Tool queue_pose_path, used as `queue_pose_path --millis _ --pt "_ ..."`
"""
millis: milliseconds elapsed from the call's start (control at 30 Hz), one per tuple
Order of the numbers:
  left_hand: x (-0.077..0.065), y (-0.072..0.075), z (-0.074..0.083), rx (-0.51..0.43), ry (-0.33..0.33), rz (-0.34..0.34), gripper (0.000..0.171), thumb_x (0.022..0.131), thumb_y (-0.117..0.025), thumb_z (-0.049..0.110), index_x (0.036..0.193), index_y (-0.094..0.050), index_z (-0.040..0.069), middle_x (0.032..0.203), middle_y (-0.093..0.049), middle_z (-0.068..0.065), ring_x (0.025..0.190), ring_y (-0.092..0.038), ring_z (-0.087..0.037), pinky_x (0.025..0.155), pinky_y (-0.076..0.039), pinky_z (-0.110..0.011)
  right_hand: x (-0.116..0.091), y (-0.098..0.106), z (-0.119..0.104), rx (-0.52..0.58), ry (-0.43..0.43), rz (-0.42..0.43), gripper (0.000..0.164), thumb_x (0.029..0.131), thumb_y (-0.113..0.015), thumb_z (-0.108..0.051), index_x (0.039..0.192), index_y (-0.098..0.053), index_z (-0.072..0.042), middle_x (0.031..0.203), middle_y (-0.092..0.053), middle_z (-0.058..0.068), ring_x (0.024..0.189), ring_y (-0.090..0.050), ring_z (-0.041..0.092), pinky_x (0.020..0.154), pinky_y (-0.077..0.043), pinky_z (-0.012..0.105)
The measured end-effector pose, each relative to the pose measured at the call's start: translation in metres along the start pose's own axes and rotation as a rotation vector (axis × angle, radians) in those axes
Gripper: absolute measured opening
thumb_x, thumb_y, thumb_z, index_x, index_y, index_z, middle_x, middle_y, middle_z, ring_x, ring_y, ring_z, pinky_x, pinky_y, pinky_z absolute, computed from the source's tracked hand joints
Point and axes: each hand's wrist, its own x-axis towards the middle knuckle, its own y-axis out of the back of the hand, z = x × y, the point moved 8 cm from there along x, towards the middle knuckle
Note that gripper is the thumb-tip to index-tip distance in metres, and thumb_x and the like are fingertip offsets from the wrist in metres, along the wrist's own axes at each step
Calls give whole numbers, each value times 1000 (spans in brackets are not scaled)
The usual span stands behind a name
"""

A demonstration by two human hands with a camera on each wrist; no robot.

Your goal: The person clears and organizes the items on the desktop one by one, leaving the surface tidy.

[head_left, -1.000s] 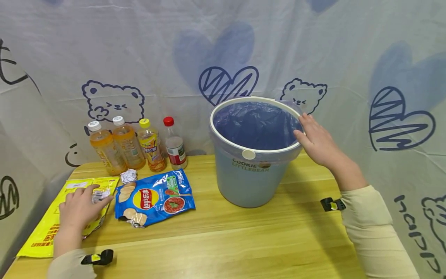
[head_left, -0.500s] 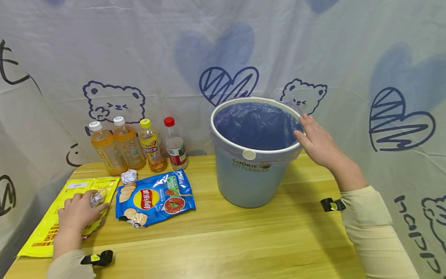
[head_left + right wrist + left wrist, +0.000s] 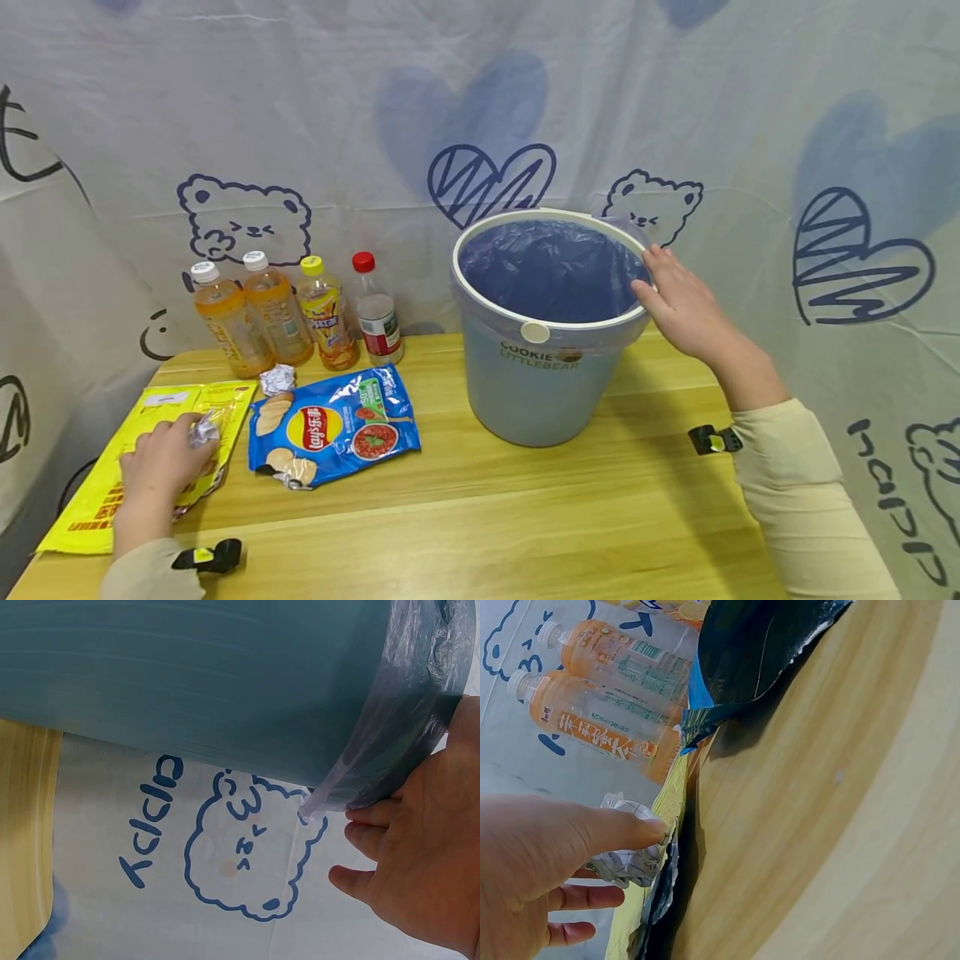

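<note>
My left hand (image 3: pixel 161 458) pinches a crumpled paper ball (image 3: pixel 204 431) just above the yellow snack bag (image 3: pixel 112 475). In the left wrist view the thumb lies across the paper ball (image 3: pixel 630 855), while the lower fingers stay loose. My right hand (image 3: pixel 682 304) rests on the right side of the white rim of a blue-grey trash can (image 3: pixel 540 392), lined with a thin plastic bag. In the right wrist view its fingers (image 3: pixel 367 836) lie fairly straight against the outside of the liner (image 3: pixel 375 750). The can stands upright.
A second crumpled paper ball (image 3: pixel 277 380) lies by a blue Lay's chip bag (image 3: pixel 337 429). Several drink bottles (image 3: pixel 281 317) stand upright at the back left, including a red-capped one (image 3: pixel 378 312). A patterned curtain (image 3: pixel 337 100) hangs behind the wooden table (image 3: pixel 480 525).
My left fingers have come together on the paper ball over the yellow bag, and the hand has shifted slightly left with it. The right hand stays on the trash can rim.
</note>
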Motion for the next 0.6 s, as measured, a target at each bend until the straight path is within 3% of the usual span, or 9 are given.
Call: queue_pose_path --millis 233,600 --pt "-2 5 0 8 -12 22 63 91 -60 36 137 -41 -3 123 -45 -40 101 -46 -57 79 -34 -69 1 0 0 -5 -2 2 68 105 -21 -44 155 -10 1 163 -4 22 151 -1 41 118 -5 62" --pt "-9 22 14 -14 -86 138 60 94 -58 39 135 -44 -2 126 -46 -38 105 -46 -59 77 -33 -68 1 0 -1 -7 1 10 68 105 -21 -43 154 -12 2 162 -6 24 151 -2 42 119 -6 61"
